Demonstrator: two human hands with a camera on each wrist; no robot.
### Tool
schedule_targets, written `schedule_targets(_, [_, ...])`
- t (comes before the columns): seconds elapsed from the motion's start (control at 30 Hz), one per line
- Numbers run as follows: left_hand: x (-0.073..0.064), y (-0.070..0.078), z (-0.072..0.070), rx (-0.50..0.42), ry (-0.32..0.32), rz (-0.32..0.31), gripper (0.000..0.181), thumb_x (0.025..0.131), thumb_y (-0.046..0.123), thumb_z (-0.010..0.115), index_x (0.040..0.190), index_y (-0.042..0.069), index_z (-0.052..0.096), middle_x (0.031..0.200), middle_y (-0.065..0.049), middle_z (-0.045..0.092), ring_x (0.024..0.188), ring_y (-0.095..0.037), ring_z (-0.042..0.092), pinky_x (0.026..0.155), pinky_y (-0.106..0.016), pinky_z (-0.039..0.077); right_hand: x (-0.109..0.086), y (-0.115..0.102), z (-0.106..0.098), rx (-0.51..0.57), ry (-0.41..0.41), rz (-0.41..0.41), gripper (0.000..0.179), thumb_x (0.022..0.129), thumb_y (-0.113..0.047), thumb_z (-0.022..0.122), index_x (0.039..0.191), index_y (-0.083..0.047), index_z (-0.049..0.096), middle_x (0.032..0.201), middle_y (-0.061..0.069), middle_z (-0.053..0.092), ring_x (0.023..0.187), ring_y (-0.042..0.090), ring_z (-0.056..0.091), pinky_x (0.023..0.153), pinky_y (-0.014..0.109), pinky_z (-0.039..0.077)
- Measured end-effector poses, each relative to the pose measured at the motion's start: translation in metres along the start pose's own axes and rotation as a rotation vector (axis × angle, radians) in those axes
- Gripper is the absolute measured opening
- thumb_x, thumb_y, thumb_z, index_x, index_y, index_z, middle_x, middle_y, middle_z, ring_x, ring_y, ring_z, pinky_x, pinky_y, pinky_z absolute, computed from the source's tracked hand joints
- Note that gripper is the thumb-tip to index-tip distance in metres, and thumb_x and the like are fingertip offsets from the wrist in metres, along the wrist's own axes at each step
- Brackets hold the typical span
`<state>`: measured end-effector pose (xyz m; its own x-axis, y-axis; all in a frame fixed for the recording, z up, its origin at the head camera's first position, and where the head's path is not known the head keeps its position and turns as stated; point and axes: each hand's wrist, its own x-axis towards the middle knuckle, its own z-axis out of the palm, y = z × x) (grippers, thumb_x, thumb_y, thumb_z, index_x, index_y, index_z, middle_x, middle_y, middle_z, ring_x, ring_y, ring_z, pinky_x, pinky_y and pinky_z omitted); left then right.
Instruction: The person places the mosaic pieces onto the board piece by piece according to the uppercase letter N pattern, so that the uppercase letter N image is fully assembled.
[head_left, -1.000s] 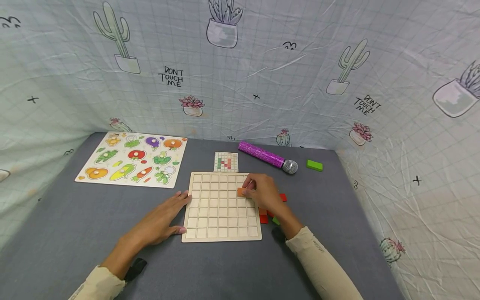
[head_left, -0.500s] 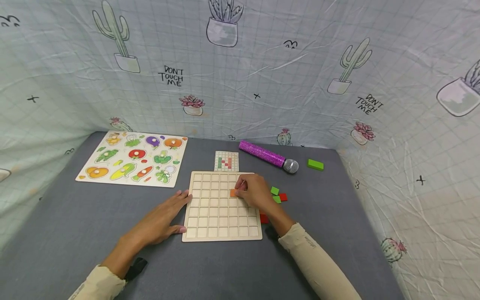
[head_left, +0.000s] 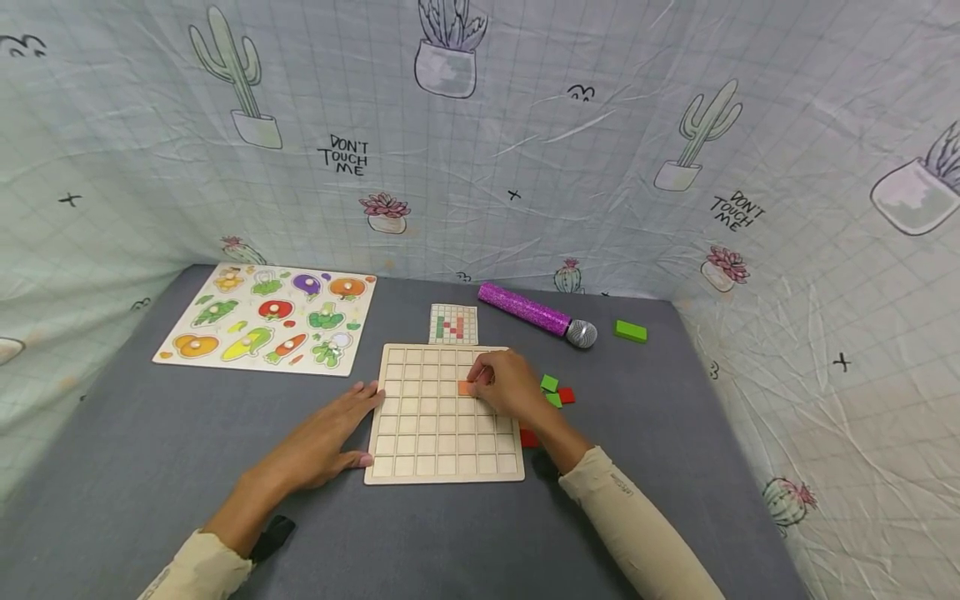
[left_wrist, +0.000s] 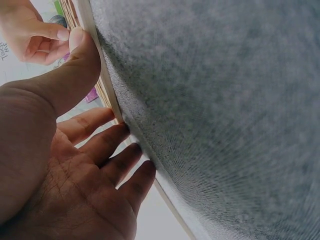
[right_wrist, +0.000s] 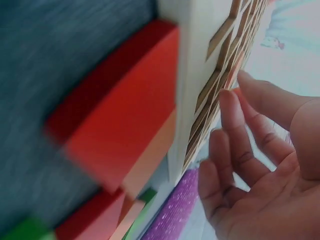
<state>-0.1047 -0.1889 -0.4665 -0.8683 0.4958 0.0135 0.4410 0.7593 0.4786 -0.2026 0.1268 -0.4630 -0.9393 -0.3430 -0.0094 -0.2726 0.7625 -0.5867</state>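
A wooden grid board (head_left: 426, 422) lies on the dark grey table. At its left edge rests my left hand (head_left: 322, 437), fingers extended and thumb against the rim; in the left wrist view the fingertips (left_wrist: 136, 176) touch the board's side. Over the upper right part of the board, my right hand (head_left: 510, 387) pinches an orange square tile (head_left: 464, 388) between thumb and index finger, right at a grid cell. The right wrist view shows the thumb and index fingertips close together by the cells, the other fingers loosely bent.
Red tiles (head_left: 529, 437) and green tiles (head_left: 550, 383) lie right of the board, partly hidden by the right arm. Behind it are a small pattern card (head_left: 453, 323), a purple glitter microphone (head_left: 525, 308) and a green block (head_left: 630, 331). A vegetable puzzle board (head_left: 247, 312) lies back left.
The right hand has shifted left over the board with the orange tile, then lowered it slightly at a cell. Green tiles came into view behind its wrist. The left hand has stayed put.
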Motion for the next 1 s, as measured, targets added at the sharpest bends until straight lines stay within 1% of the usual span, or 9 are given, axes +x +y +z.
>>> schedule_targets(0.1, [0.000,0.000,0.000,0.000,-0.002,0.000,0.087,0.091,0.028,0.085,0.161,-0.001,0.042,0.170,-0.022,0.038,0.157,-0.049,0.034,0.121,-0.067,0.036,-0.005,0.005,-0.007,0.034,-0.005,-0.001,0.007,0.092,-0.013,0.084,0.095,-0.017,0.079,0.081,-0.004,0.070,0.087,0.015,0.060,0.076,0.033,0.050])
schedule_targets(0.23, [0.000,-0.001,0.001,0.003,-0.007,-0.003,0.087,0.090,0.027,0.085,0.161,-0.001,0.041,0.170,-0.022,0.037,0.158,-0.049,0.033,0.121,-0.066,0.035,-0.012,0.014,-0.017,0.044,0.017,0.001,0.010,0.091,-0.009,0.083,0.096,-0.017,0.079,0.081,-0.005,0.070,0.081,0.016,0.060,0.076,0.033,0.049])
schedule_targets(0.33, [0.000,-0.002,0.002,0.012,-0.012,-0.006,0.088,0.091,0.027,0.085,0.161,-0.001,0.041,0.171,-0.023,0.037,0.158,-0.049,0.033,0.122,-0.066,0.036,-0.019,0.022,-0.023,0.053,0.019,0.008,0.012,0.090,-0.008,0.084,0.099,-0.016,0.079,0.083,-0.005,0.071,0.086,0.019,0.062,0.083,0.036,0.049])
schedule_targets(0.4, [0.000,-0.002,0.002,0.010,-0.017,-0.013,0.088,0.091,0.026,0.085,0.161,-0.001,0.040,0.171,-0.022,0.036,0.158,-0.049,0.032,0.122,-0.066,0.035,-0.024,0.028,-0.028,0.062,0.015,0.020,0.015,0.089,-0.008,0.086,0.101,-0.014,0.080,0.085,-0.004,0.072,0.093,0.020,0.065,0.089,0.040,0.051])
schedule_targets(0.5, [-0.001,-0.003,0.003,0.013,-0.015,-0.014,0.088,0.091,0.026,0.085,0.162,-0.001,0.040,0.171,-0.022,0.036,0.158,-0.049,0.032,0.122,-0.067,0.035,-0.031,0.036,-0.033,0.060,0.014,0.036,0.020,0.087,-0.007,0.088,0.105,-0.013,0.080,0.092,0.000,0.076,0.099,0.022,0.067,0.095,0.044,0.053])
schedule_targets(0.63, [-0.001,-0.003,0.003,0.016,-0.008,-0.009,0.088,0.091,0.026,0.085,0.162,0.000,0.040,0.171,-0.022,0.036,0.158,-0.048,0.032,0.121,-0.067,0.035,-0.039,0.048,-0.038,0.043,0.024,0.039,0.024,0.084,-0.005,0.089,0.105,-0.012,0.080,0.099,0.004,0.078,0.098,0.025,0.069,0.090,0.043,0.058])
schedule_targets(0.73, [-0.002,-0.003,0.003,0.017,-0.008,-0.008,0.089,0.091,0.026,0.085,0.162,0.000,0.040,0.171,-0.021,0.035,0.159,-0.048,0.032,0.122,-0.067,0.035,-0.045,0.055,-0.042,0.019,0.034,0.018,0.023,0.083,-0.004,0.090,0.102,-0.011,0.080,0.097,0.005,0.079,0.093,0.026,0.071,0.086,0.041,0.058])
schedule_targets(0.87, [-0.002,-0.003,0.004,0.020,-0.007,-0.008,0.088,0.091,0.026,0.085,0.162,0.000,0.040,0.171,-0.022,0.036,0.158,-0.048,0.032,0.122,-0.066,0.035,-0.051,0.063,-0.045,-0.042,0.045,0.017,0.019,0.083,-0.007,0.090,0.099,-0.012,0.081,0.095,0.003,0.080,0.090,0.024,0.065,0.083,0.038,0.052])
schedule_targets(1.0, [-0.002,-0.003,0.004,0.019,-0.006,-0.011,0.088,0.090,0.025,0.085,0.162,-0.001,0.040,0.171,-0.022,0.035,0.159,-0.048,0.032,0.122,-0.066,0.035,-0.055,0.066,-0.047,-0.085,0.049,0.068,0.019,0.082,-0.007,0.091,0.097,-0.014,0.081,0.094,0.002,0.079,0.088,0.020,0.057,0.082,0.036,0.045])
